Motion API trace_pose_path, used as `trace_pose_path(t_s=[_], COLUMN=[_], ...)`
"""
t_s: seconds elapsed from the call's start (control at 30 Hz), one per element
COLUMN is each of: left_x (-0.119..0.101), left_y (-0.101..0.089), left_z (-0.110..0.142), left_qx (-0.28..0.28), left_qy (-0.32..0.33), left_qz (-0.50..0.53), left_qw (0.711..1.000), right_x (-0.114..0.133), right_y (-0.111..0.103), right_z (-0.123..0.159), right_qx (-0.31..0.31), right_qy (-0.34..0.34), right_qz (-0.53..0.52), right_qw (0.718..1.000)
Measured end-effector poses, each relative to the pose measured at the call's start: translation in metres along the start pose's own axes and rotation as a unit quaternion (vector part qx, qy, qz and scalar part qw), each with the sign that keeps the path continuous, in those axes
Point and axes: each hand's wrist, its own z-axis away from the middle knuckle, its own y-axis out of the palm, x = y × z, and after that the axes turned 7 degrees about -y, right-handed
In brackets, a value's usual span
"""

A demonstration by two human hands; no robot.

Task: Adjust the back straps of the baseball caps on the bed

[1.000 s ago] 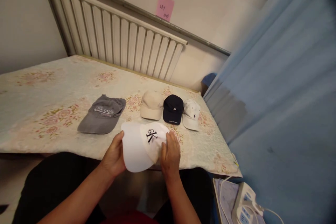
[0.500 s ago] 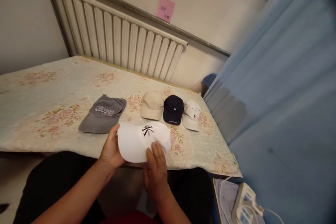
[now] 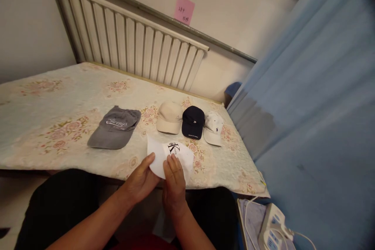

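Note:
A white baseball cap with black letters on its front is held just above the near edge of the bed, brim pointing left. My left hand grips the brim, thumb on top and the other fingers underneath. Against the near side of the crown, below the letters, my right hand holds the cap with its fingers together; its thumb is mostly hidden. Beyond the hands lie a grey cap, a beige cap, a black cap and an off-white cap, the last three side by side.
A flowered sheet covers the bed. Behind it stand a radiator and a wall with a pink note. A blue curtain hangs on the right. A power strip with cables sits at the lower right.
My right hand has moved from the back of the crown to its near side. The cap has turned and tilted, then shifted right with my left hand. The other caps lie unmoved.

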Motion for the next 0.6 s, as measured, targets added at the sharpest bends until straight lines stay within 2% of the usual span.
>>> trace_pose_path(t_s=[0.1, 0.23, 0.37, 0.5, 0.6], left_x=[0.003, -0.001, -0.003, -0.006, -0.013], left_y=[-0.004, 0.002, 0.011, 0.012, 0.007], left_z=[-0.001, 0.001, 0.004, 0.005, 0.004], left_qx=[-0.007, -0.068, -0.098, -0.082, -0.063], left_qy=[0.003, 0.051, 0.059, 0.052, 0.072], left_qz=[-0.013, -0.031, -0.032, -0.036, -0.03], left_qw=[1.0, 0.996, 0.993, 0.995, 0.995], right_x=[0.002, 0.008, 0.007, -0.01, -0.034], right_y=[-0.001, -0.011, -0.018, -0.015, -0.012], right_z=[-0.004, -0.014, -0.029, -0.038, -0.031], right_qx=[0.006, 0.065, 0.053, 0.061, 0.056], right_qy=[-0.013, -0.004, 0.006, 0.013, 0.043], right_qz=[0.002, -0.041, -0.042, 0.015, 0.052], right_qw=[1.0, 0.997, 0.998, 0.998, 0.996])
